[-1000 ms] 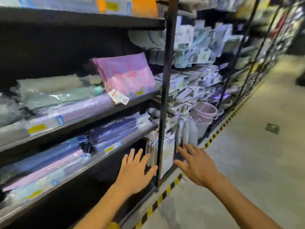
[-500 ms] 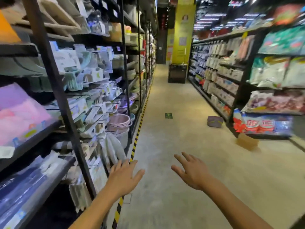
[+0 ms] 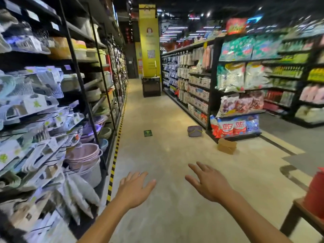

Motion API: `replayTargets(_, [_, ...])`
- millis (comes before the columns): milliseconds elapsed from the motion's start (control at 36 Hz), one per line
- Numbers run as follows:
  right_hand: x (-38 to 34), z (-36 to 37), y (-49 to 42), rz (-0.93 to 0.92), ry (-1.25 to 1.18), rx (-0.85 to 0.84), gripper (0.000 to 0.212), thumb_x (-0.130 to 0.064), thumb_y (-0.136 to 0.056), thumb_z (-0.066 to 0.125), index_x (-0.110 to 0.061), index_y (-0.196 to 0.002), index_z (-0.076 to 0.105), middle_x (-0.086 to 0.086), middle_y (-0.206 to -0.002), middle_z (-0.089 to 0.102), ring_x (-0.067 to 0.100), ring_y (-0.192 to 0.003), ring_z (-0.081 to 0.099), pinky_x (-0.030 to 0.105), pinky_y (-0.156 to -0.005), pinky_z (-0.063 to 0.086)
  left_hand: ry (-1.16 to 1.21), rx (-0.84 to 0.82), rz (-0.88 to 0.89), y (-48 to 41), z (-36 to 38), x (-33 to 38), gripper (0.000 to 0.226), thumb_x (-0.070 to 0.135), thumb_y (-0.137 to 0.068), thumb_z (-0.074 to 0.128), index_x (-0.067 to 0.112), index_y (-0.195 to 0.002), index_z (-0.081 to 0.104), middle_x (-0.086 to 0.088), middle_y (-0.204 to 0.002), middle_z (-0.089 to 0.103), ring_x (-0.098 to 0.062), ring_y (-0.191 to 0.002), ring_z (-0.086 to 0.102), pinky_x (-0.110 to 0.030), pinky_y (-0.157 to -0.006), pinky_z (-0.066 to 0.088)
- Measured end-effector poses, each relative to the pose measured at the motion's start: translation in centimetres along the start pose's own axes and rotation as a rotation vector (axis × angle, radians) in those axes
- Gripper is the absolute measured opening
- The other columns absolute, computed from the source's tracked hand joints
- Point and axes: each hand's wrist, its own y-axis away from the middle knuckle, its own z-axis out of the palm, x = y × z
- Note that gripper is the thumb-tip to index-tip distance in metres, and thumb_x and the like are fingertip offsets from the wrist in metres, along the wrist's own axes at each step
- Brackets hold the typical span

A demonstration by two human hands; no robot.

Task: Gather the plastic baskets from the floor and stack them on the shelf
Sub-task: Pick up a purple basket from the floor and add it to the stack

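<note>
A grey-purple plastic basket (image 3: 194,131) sits on the aisle floor far ahead, close to the foot of the right-hand shelving. Stacked pink and lilac plastic tubs (image 3: 84,156) stand on the low level of the left shelf unit (image 3: 103,165). My left hand (image 3: 134,187) and my right hand (image 3: 208,183) are held out low in front of me, palms down, fingers spread, holding nothing. Both hands are well short of the basket.
A cardboard box (image 3: 226,146) lies on the floor near the right shelving. A red container (image 3: 315,195) stands on a wooden table corner at the right edge. A dark cabinet (image 3: 151,86) stands before a yellow pillar down the aisle. Yellow-black tape edges the left shelving.
My view has swung right from facing the left shelf to looking down the aisle. Both hands stayed open and spread, drifting away from the shelf over the floor.
</note>
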Motion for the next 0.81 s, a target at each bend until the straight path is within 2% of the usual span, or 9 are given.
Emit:
replayTargets(111, [3.5, -0.6, -3.1, 0.023, 0.001, 0.015, 0.085, -0.080, -0.087, 0.008, -0.037, -0.159, 0.023, 0.003, -0.168, 0.025, 0.025, -0.153, 0.027, 0.040, -0.121, 0.028, 0.003, 0.019, 0.018, -4.9, 0.3, 2.8, 0.073, 0.074, -0.096, 0.024, 0.033, -0.156, 0.031, 0.004, -0.164, 0.029, -0.023, -0.154, 0.017, -0.045, -0.123, 0.019])
replayTargets(167, [5.1, -1.0, -4.6, 0.024, 0.007, 0.019, 0.076, -0.076, -0.094, 0.017, -0.036, -0.159, 0.025, 0.004, -0.168, 0.025, 0.025, -0.153, 0.027, 0.039, -0.121, 0.028, 0.011, 0.016, 0.027, -7.4, 0.5, 4.0, 0.073, 0.075, -0.095, 0.024, 0.035, -0.155, 0.032, 0.005, -0.164, 0.030, -0.023, -0.154, 0.019, -0.045, -0.122, 0.021])
replayTargets(306, [8.2, -2.0, -8.9, 0.035, 0.012, 0.006, 0.070, -0.072, -0.098, 0.024, -0.037, -0.159, 0.025, 0.003, -0.168, 0.025, 0.025, -0.152, 0.027, 0.039, -0.122, 0.028, 0.037, 0.028, 0.038, -13.0, 0.7, 6.5, 0.071, 0.074, -0.095, 0.025, 0.035, -0.154, 0.034, 0.007, -0.162, 0.034, -0.023, -0.152, 0.022, -0.047, -0.121, 0.022])
replayTargets(417, [9.7, -3.0, -12.6, 0.049, 0.021, 0.004, 0.081, -0.077, -0.090, 0.014, -0.037, -0.159, 0.026, 0.002, -0.167, 0.026, 0.025, -0.151, 0.029, 0.040, -0.120, 0.030, 0.050, 0.016, 0.048, -17.3, 0.3, 7.8, 0.070, 0.073, -0.096, 0.026, 0.034, -0.154, 0.034, 0.007, -0.161, 0.034, -0.022, -0.152, 0.023, -0.047, -0.120, 0.022])
replayTargets(583, [11.3, -4.1, -19.5, 0.072, 0.024, -0.004, 0.067, -0.069, -0.100, 0.026, -0.037, -0.159, 0.024, 0.002, -0.168, 0.025, 0.025, -0.151, 0.028, 0.040, -0.120, 0.030, 0.069, -0.007, 0.068, -24.5, -1.1, 8.3, 0.069, 0.071, -0.098, 0.027, 0.033, -0.155, 0.032, 0.008, -0.164, 0.028, -0.023, -0.154, 0.016, -0.047, -0.122, 0.018])
replayTargets(806, [12.1, -5.6, -29.0, 0.116, 0.042, 0.019, 0.067, -0.068, -0.101, 0.026, -0.036, -0.159, 0.025, 0.002, -0.167, 0.026, 0.026, -0.150, 0.030, 0.041, -0.119, 0.031, 0.045, 0.030, 0.148, -36.8, -2.8, 7.6, 0.069, 0.071, -0.097, 0.028, 0.031, -0.152, 0.037, 0.006, -0.160, 0.035, -0.022, -0.151, 0.026, -0.045, -0.118, 0.026])
